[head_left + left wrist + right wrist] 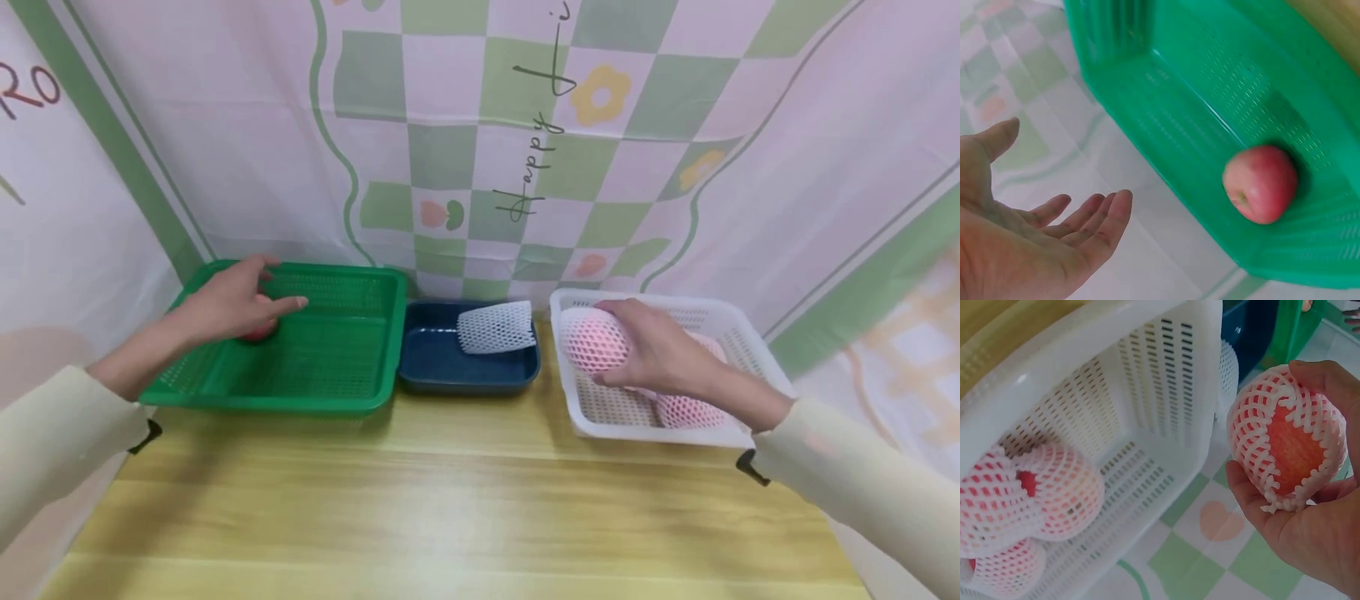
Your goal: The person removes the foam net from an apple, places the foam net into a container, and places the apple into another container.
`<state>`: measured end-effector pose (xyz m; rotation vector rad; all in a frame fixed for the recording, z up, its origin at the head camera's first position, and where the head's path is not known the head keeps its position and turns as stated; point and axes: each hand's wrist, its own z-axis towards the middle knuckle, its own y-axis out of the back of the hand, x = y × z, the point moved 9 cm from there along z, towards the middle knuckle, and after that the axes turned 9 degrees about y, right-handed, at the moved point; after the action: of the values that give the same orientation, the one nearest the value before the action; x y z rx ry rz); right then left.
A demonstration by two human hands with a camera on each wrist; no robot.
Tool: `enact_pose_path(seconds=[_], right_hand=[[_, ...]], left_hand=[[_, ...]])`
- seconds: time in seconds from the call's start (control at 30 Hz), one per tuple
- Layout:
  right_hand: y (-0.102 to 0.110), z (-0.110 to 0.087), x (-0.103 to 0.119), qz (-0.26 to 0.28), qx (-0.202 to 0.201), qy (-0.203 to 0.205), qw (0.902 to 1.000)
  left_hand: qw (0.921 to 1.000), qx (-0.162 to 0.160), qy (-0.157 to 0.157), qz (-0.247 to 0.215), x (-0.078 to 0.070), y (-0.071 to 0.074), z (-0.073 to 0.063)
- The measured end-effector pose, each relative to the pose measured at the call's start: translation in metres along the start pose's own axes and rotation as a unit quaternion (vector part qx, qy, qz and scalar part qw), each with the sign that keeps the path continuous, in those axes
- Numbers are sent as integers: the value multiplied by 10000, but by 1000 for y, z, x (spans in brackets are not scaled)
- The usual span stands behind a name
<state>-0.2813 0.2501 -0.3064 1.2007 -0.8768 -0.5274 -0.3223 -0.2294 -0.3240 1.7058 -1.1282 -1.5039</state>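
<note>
My right hand (660, 346) grips an apple in a white foam net (596, 340) above the white basket (592, 429). In the right wrist view, red skin shows through the net's open end on this apple (1297, 447). Other netted apples (1063, 490) lie in the basket below. Over the green basket (300, 404) hovers my left hand (228, 304), fingers loosely spread and holding nothing. A bare red apple (1262, 183) rests on that basket's floor; in the head view the left hand partly covers it.
Between the two baskets stands a dark blue tray (427, 379). An empty white foam net (497, 327) lies in it, reaching its right rim. All three containers sit along the back of the wooden table (465, 500), against a checked cloth (442, 154).
</note>
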Motion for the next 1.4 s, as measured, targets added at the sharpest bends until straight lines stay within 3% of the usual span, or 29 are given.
enact_pose_path(seconds=[0.27,0.47,0.63,0.77,0.93,1.2,1.4], right_hand=[[-12,-4,26,67,-117,349,9993],[-22,-7,44,-20,-49,524,9986],[-30,-9,58,218,-169,868,9958],[-35,-11,70,379,-176,1085,9932],[-44,-13,84,449,1,1090,9930],[-62,-18,104,775,-76,1546,9849],[-77,-24,109,1026,-99,1579,9821]], left_hand=[[9970,-229,-739,-42,-45,-21,-36],[9900,-161,-1386,-218,-77,-44,-63],[9839,-57,-1758,-318,-95,-65,-83],[9778,-18,-2033,-510,-103,-80,-95],[9680,95,-2206,-1190,-107,-99,-101],[9591,382,-2176,-1767,-111,-129,-104],[9547,679,-2075,-2022,-112,-153,-103]])
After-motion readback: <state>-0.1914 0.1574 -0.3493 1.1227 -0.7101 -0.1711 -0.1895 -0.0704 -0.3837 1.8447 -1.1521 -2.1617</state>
